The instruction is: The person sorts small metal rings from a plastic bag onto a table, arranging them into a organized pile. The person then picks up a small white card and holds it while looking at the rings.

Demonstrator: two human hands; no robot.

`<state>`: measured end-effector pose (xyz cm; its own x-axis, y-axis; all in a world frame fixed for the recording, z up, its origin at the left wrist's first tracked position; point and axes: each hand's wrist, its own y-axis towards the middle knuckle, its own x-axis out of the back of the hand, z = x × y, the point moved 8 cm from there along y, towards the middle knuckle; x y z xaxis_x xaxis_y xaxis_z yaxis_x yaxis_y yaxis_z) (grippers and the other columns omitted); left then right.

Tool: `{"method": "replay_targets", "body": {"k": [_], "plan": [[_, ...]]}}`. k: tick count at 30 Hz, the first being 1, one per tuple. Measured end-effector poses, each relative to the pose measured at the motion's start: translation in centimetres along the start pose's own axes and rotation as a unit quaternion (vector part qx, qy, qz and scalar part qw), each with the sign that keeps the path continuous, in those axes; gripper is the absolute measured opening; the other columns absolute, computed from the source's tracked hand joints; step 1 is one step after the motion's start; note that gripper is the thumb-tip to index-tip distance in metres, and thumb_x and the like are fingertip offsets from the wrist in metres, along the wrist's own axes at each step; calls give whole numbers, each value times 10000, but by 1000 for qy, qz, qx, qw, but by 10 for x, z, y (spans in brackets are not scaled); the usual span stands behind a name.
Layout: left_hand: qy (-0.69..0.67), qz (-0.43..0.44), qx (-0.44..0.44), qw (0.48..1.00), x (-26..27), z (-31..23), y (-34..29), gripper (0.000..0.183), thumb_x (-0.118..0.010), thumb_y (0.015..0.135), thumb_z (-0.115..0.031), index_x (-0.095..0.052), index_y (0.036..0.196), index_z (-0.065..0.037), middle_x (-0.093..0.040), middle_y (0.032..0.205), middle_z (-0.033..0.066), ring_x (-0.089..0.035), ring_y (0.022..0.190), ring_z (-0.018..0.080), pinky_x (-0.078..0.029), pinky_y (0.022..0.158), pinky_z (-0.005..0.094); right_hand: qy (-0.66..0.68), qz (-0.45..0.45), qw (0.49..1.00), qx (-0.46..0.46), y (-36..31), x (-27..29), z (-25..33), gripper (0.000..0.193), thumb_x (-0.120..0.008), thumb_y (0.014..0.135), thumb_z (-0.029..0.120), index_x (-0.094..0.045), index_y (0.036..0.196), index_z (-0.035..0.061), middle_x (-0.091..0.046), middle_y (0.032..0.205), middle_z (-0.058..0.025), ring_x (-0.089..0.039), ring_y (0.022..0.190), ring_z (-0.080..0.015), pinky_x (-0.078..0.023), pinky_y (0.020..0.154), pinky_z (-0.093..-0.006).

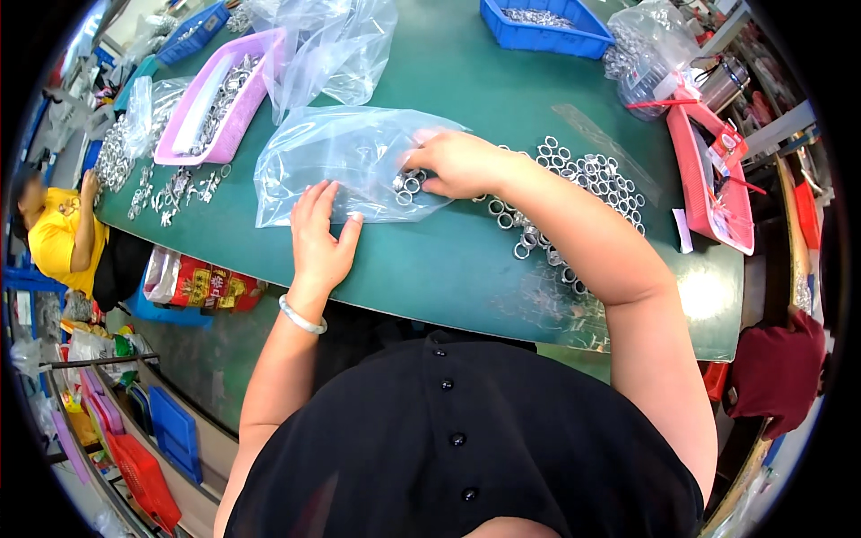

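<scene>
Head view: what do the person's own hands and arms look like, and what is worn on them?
The left hand and right hand are both gloveless. A smooth, pale, rounded bangle circles the left wrist; nothing shows on the right one. The black top, with round dark buttons down its front, has no sleeve reaching the elbows.

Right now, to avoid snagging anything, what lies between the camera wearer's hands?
In the head view, part of the clear plastic bag lies between the left hand and right hand, with silvery metal rings close to the right one.
</scene>
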<state>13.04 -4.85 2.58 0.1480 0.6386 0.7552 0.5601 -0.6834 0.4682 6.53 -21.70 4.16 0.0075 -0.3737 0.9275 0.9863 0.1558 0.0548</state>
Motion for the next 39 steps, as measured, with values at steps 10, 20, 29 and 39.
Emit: {"method": "replay_targets", "body": {"k": [10,20,29,39], "plan": [[-12,3,10,1000,-1,4,-1,485,-679,766,-174,-546,1195,8,-528,1234,206,-438,1199,392,-324,1027,458,-2,37,999,-24,-6,4,-3,456,-617,707,53,-564,1158,96,-571,998,-156,-552,975,-346,-455,829,-420],[-12,4,4,1000,-1,2,1,484,-677,772,-186,-547,1196,9,-526,1239,207,-437,1200,391,-324,1028,456,-28,31,999,19,6,-8,7,345,-622,731,62,-635,1071,119,-574,1046,-132,-549,998,-326,-461,839,-418],[-9,0,6,1000,-1,4,-2,478,-667,779,-192,-546,1198,6,-527,1241,202,-440,1198,387,-326,1027,451,-57,44,997,-38,-16,2,-4,282,-639,736,75,-623,1017,83,-570,1030,-103,-539,1029,-307,-440,892,-403],[-13,1,1,1000,-7,7,0,483,-661,784,-212,-540,1202,-3,-533,1232,199,-441,1196,388,-318,1029,452,-55,-34,996,-62,-43,6,-14,246,-589,756,62,-631,998,72,-563,1042,-107,-509,1064,-300,-450,885,-390]]}}
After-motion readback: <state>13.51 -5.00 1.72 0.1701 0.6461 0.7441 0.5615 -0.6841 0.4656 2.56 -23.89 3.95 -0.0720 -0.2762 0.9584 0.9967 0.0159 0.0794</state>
